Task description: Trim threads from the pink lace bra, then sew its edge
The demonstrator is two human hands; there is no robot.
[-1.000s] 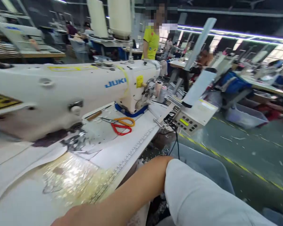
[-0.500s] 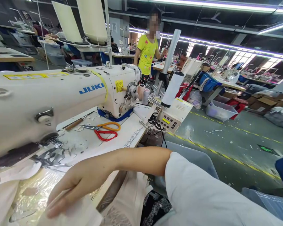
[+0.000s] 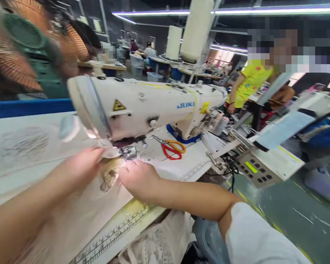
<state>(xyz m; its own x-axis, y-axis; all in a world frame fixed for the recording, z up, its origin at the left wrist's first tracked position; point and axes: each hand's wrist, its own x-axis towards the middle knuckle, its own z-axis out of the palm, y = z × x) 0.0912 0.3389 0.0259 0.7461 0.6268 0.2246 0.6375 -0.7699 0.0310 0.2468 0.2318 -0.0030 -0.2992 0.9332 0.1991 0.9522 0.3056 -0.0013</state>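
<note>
Bins first: bluish bin (image 3: pixel 206 234) at lower centre, below table (image 3: pixel 192 167) edge, contents hidden; lace cloth (image 3: pixel 159 242) bunched just beside it. Pale bin (image 3: pixel 323 183) at right edge, contents too blurred to tell. Left hand (image 3: pixel 79 168) at centre left, fingers narrow, pinching beige fabric (image 3: pixel 110 178) just under sewing machine (image 3: pixel 154 106) head. Right hand (image 3: pixel 139 178) just right of it, fingers bent down onto same fabric; gripping or only pressing, cannot tell. Fabric flat on table between both hands, beside presser foot (image 3: pixel 129 152). Scissors (image 3: pixel 172 148) farther right, untouched.
</note>
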